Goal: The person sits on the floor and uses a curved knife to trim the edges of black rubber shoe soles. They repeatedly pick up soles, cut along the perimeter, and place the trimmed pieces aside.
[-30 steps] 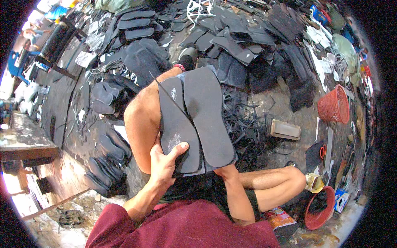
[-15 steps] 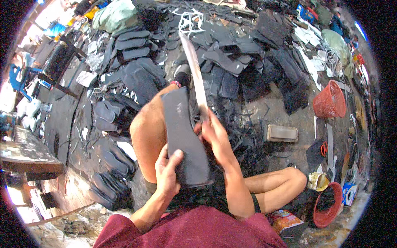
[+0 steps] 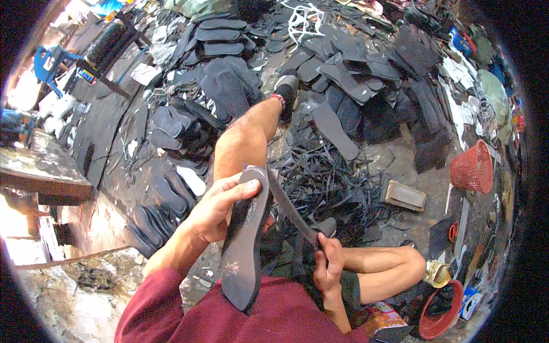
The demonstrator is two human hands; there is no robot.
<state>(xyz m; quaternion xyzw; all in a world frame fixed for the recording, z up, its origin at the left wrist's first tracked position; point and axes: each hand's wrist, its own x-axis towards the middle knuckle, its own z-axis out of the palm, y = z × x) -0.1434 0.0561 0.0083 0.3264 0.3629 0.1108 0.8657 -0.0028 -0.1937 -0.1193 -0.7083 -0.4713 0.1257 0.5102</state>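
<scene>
Bright daylight, overexposed glare at far left edge; soft shadows. Heavy fisheye bend & black vignette at rim. Centre sharp, edges smeared.

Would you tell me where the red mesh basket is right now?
In the head view the red mesh basket stands on the floor at the far right, beyond the person's bent right knee, just right of a small rectangular block and the pile of black offcut strips.

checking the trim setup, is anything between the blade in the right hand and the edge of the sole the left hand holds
Nothing visible. The blade in the right hand lies right along the edge of the sole, which the left hand grips near its top. Only the bare leg lies behind them.
</scene>
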